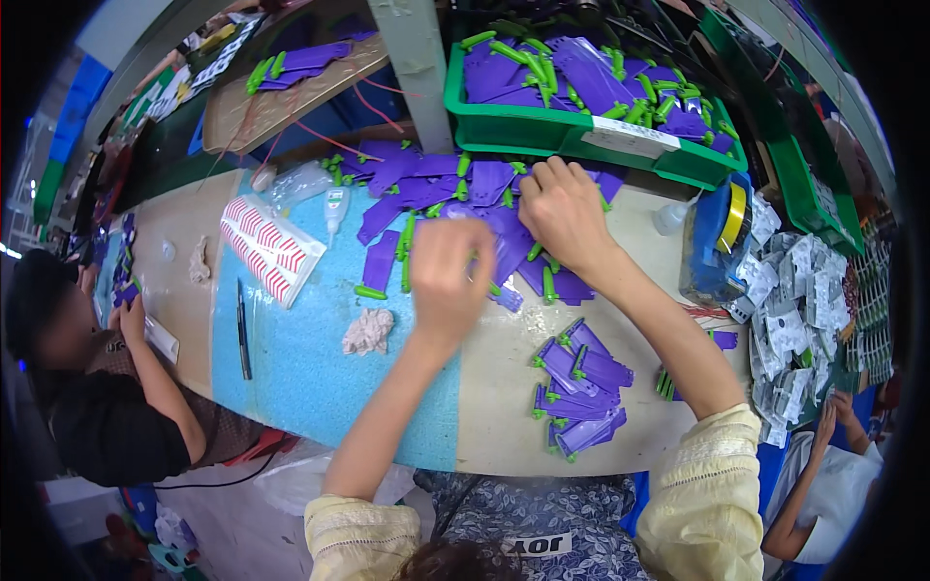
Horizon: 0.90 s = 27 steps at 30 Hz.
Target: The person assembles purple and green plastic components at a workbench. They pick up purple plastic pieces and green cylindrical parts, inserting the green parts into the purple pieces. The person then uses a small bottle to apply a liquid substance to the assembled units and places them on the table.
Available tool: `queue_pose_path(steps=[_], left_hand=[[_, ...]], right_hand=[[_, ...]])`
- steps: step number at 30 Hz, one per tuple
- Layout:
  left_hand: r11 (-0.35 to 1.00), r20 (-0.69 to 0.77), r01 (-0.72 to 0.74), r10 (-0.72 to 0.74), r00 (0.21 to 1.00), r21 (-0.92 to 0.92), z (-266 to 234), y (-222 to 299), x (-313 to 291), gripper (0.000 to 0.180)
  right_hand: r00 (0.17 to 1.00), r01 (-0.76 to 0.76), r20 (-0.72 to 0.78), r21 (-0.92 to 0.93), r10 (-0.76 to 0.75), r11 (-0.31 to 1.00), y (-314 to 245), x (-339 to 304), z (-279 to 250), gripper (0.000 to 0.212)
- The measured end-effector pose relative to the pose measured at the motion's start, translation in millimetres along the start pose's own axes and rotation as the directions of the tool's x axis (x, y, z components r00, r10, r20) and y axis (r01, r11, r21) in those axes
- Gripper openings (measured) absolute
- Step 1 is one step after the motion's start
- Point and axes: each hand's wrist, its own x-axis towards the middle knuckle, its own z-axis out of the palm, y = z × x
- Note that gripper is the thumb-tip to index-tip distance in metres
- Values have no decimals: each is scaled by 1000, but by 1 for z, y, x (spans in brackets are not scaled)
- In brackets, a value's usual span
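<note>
My left hand (451,276) hangs over the near edge of a pile of flat purple plastic parts with green ends (395,172), its fingers curled but smeared by motion. Whether it holds anything does not show. My right hand (564,208) is at the far side of the pile, just in front of a green bin (591,140). Its fingers are closed and bent downward; what they grip, if anything, is hidden. More of the purple parts lie in the bin. Nearer me, a smaller stack of them (581,387) rests on the table.
Left on the blue mat (334,339) lie a red-and-white striped packet (271,250), a small white bottle (335,207), a black pen (243,329) and crumpled tissue (368,331). A tape roll (733,218) and heaped white parts (790,320) stand right. A co-worker (116,387) sits left.
</note>
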Motion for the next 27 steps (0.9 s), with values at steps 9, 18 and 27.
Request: queue_pose_path(steps=[9, 18, 27], left_hand=[[881, 17, 226, -256, 966, 416, -26, -120, 47, 34], [995, -134, 9, 5, 991, 99, -61, -16, 20, 19], [960, -90, -230, 246, 965, 160, -57, 22, -18, 30]], right_hand=[[996, -87, 2, 160, 88, 983, -9, 0, -22, 23], [897, -400, 61, 534, 438, 745, -4, -33, -23, 23], [973, -194, -45, 377, 227, 905, -4, -26, -9, 36]])
